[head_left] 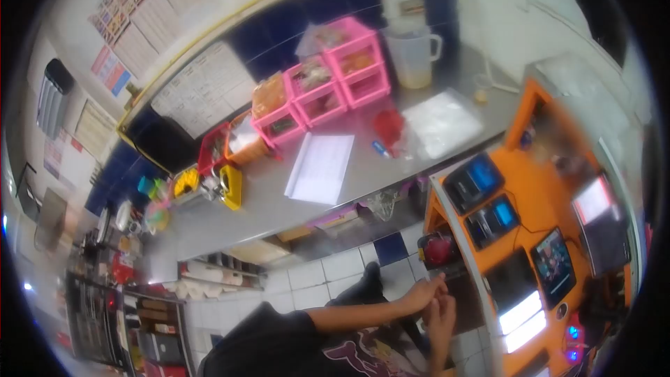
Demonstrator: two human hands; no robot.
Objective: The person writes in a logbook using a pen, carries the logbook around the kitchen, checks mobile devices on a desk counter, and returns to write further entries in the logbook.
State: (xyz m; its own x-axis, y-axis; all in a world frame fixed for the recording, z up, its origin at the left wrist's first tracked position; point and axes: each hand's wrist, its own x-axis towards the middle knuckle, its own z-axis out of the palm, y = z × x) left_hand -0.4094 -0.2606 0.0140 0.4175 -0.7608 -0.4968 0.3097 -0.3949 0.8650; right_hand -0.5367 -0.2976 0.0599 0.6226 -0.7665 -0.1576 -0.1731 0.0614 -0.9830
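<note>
My left hand (421, 296) reaches in from the left, its forearm crossing my dark T-shirt (279, 342). Just below it, my right hand (440, 315) comes up from the bottom edge. The two meet in front of me, fingers bent and touching each other. Whatever may be between them is too small or hidden to make out. Close above the hands sits a dark red rounded object (438, 250) on a dark stand. To their right is an orange table (520, 265) with a lit tablet (553, 265) and two card-terminal-like devices (481, 199).
A steel counter (265, 202) runs behind, carrying an open notebook (321, 167), pink stacked baskets (324, 87), a clear measuring jug (412, 56) and plastic bags (443, 122). Shelving (150, 324) stands at lower left. White floor tiles (307, 285) lie below.
</note>
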